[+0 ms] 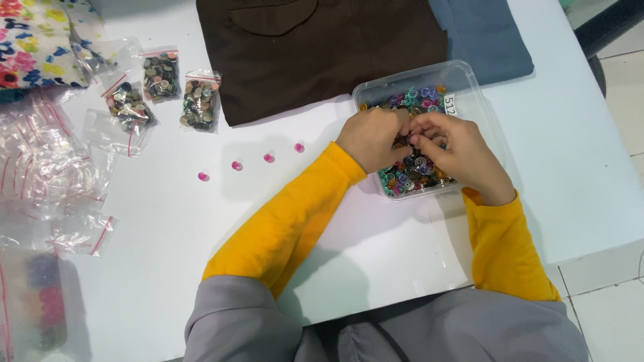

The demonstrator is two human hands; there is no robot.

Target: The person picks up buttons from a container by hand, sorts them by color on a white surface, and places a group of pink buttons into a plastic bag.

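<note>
White table (168, 221) is carrying my clear box (469, 94) mid-frame; both grips, left (371, 137) and right (456, 151), are pinching buttons (409, 177) inside.

Both hands (416, 144) in button box (469, 87), 4 buttons (251, 162) left, cloth (322, 53) behind

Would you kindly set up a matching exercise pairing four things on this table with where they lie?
1. Pink buttons
2. Button bags
3. Brown cloth
4. Clear box

a. under both hands
b. top edge, centre
c. in a row on the bare table
d. left of the brown cloth

Pairs: 1-c, 2-d, 3-b, 4-a
</note>
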